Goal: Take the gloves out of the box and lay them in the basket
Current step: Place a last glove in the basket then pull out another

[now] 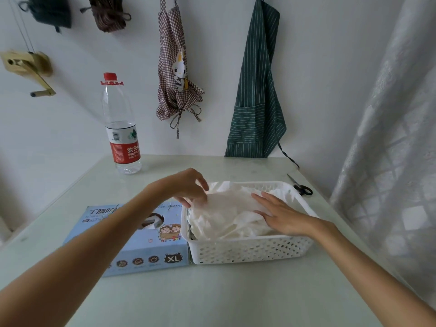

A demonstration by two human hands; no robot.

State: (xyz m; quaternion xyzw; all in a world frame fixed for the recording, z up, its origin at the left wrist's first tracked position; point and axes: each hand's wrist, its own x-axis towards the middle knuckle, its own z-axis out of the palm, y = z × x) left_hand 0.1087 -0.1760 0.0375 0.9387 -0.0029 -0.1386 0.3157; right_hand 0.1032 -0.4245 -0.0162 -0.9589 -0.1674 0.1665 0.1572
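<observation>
A pale green counter (212,291) meets a white wall (318,79) hung with aprons, a sheer curtain (389,161) at right.

A single wide-angle view looks from the person's head forward and down onto the bench (212,291), close enough that both forearms enter from the lower corners. It faces the wall behind, whose edges seem bowed, probably by the lens.

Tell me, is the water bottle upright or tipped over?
Upright. The water bottle stands on its base at the table's far left, red cap on top.
</observation>
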